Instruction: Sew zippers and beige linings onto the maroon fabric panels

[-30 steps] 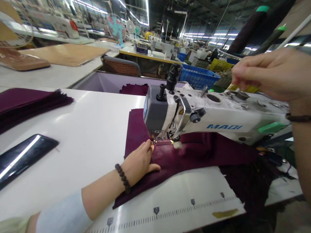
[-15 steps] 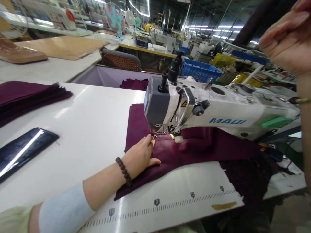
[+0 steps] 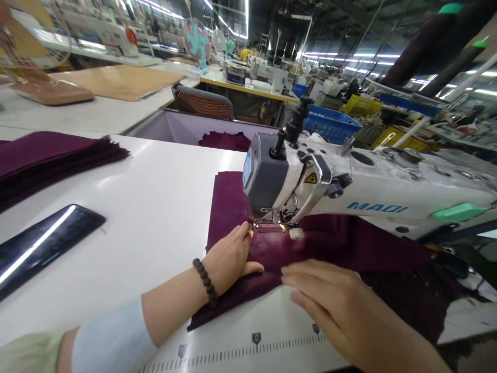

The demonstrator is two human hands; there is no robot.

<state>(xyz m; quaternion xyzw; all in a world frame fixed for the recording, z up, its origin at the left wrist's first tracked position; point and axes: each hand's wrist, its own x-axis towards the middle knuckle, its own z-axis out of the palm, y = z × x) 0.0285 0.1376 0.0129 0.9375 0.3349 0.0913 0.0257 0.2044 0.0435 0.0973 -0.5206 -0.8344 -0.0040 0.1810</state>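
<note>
The maroon fabric (image 3: 272, 254) lies flat on the white table (image 3: 166, 202), partly beneath the head of your sewing machine (image 3: 380, 181), which is marked MAQI. A zipper strip (image 3: 267, 228) with brass-coloured metal near its right end runs across the fabric, right by the presser foot. Your left hand (image 3: 233, 254) rests on the cloth's left part: the fingers are extended and close together, their tips just beside the presser foot, and the thumb is spread out toward the right. Your right hand (image 3: 337, 305) is at the cloth's near edge, its fingers stretched out toward the left, with a small gap above the lowest digit; you cannot tell from this view whether they touch the fabric.

A dark beaded bracelet (image 3: 205, 282) circles your left wrist. Nearer you, a printed ruler scale (image 3: 233, 354) runs along the table. Toward its left side lie a dark, glossy, phone-like object (image 3: 50, 241) and, farther back, a stack of maroon pieces (image 3: 50, 155). Beyond the table's far edge is a lilac bin (image 3: 174, 127) with more maroon cloth (image 3: 225, 140), and behind the machine stands a blue crate (image 3: 330, 124).
</note>
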